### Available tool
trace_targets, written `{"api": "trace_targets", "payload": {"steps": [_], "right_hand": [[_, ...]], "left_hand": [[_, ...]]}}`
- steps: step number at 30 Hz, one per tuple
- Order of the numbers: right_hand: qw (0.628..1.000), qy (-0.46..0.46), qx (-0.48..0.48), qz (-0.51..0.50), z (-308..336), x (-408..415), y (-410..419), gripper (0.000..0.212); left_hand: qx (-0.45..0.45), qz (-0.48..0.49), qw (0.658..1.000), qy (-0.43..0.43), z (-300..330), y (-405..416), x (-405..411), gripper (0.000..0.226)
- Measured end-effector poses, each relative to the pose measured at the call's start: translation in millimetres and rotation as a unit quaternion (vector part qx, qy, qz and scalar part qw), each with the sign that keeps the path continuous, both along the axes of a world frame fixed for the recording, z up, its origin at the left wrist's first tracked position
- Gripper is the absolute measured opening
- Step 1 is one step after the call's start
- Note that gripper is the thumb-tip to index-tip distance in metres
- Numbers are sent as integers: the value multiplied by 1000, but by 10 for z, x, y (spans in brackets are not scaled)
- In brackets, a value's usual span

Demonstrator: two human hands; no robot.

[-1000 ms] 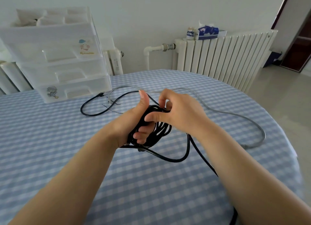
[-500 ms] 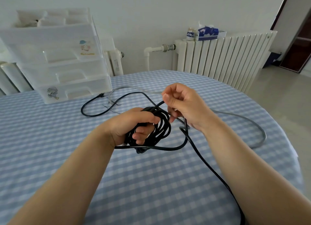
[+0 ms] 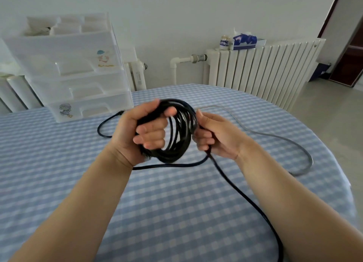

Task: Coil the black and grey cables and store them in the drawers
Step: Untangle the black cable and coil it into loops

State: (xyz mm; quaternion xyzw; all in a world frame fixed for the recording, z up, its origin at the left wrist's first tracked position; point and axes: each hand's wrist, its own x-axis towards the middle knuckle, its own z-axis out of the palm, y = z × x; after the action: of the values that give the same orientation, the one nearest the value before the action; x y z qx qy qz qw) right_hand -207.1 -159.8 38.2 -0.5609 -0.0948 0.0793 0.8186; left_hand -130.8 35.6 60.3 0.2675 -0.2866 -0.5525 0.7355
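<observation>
My left hand (image 3: 141,132) grips a bundle of several loops of the black cable (image 3: 179,132), held upright above the table. My right hand (image 3: 214,136) holds the right side of the coil and the free strand, which runs down past my right arm to the frame's bottom edge. Another black stretch lies on the cloth behind my left hand, its plug near the drawers. The grey cable (image 3: 294,142) lies loose on the table to the right in a wide curve. The white plastic drawer unit (image 3: 78,75) stands at the back left, its drawers closed.
The round table (image 3: 176,212) carries a blue checked cloth; its edge curves away at the right. A white radiator (image 3: 261,69) stands behind with a tissue box (image 3: 244,41) and a small jar on top. A doorway is at far right.
Both hands rose with the coil. My right hand brought the strand round from above the coil to its right side, adding a loop, and the coil now stands upright and wider.
</observation>
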Motion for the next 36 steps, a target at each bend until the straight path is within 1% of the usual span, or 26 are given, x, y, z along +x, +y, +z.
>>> {"api": "trace_targets", "payload": {"steps": [2, 4, 6, 8, 10, 13, 15, 17, 19, 22, 23, 25, 27, 28, 30, 31, 32, 34, 35, 36], "right_hand": [[999, 18, -26, 6, -12, 6, 14, 22], [998, 26, -47, 8, -17, 18, 56, 18], [997, 38, -69, 7, -11, 12, 87, 13], [995, 43, -87, -7, 3, -7, 92, 4], [991, 42, -123, -21, 11, -18, 96, 16], [986, 34, -162, -12, 23, -27, 99, 35], [985, 32, -169, -1, 43, -38, 90, 40], [983, 34, -183, 7, 74, -56, 69, 41], [980, 36, -194, 13, 91, -59, 40, 35], [979, 49, -194, 26, 80, -49, 1, 17], [979, 53, -194, 30, 81, -52, 6, 15], [979, 55, -195, 24, 88, -62, 45, 17], [978, 50, -202, -5, 101, -72, 123, 25], [973, 43, -224, -38, 95, -66, 166, 29], [948, 24, -285, -141, 44, -25, 216, 35], [944, 23, -275, -179, 19, 4, 215, 34], [955, 35, -221, -194, 10, 26, 205, 30], [984, 72, -26, -164, 51, 31, 191, 18], [985, 85, 47, -145, 76, 23, 191, 15], [984, 90, 63, -139, 87, 20, 203, 15]], "left_hand": [[-45, 0, 997, 58, 17, 20, 52, 39], [-61, 33, 993, 95, 18, 13, 38, 40], [-44, 132, 984, 109, 13, -11, -13, 37], [-18, 250, 961, 120, 16, -38, -62, 35], [-10, 321, 936, 146, 13, -61, -91, 33], [-15, 375, 907, 189, -4, -70, -96, 32], [-22, 394, 896, 204, 1, -61, -95, 32], [-27, 400, 893, 206, 16, -59, -105, 32], [-29, 400, 892, 207, 40, -65, -130, 33], [-32, 393, 898, 195, 91, -90, -194, 33], [-32, 390, 901, 190, 108, -96, -213, 33], [-35, 387, 903, 184, 133, -95, -235, 33], [-45, 386, 903, 184, 149, -78, -233, 32], [-49, 386, 902, 187, 152, -69, -227, 31], [-57, 390, 899, 194, 161, -53, -217, 30], [-61, 394, 896, 195, 168, -44, -210, 29], [-65, 402, 892, 197, 176, -35, -199, 29], [-76, 417, 881, 211, 189, -7, -159, 28], [-82, 423, 876, 219, 191, 11, -138, 28], [-87, 428, 871, 224, 194, 29, -119, 28]]}}
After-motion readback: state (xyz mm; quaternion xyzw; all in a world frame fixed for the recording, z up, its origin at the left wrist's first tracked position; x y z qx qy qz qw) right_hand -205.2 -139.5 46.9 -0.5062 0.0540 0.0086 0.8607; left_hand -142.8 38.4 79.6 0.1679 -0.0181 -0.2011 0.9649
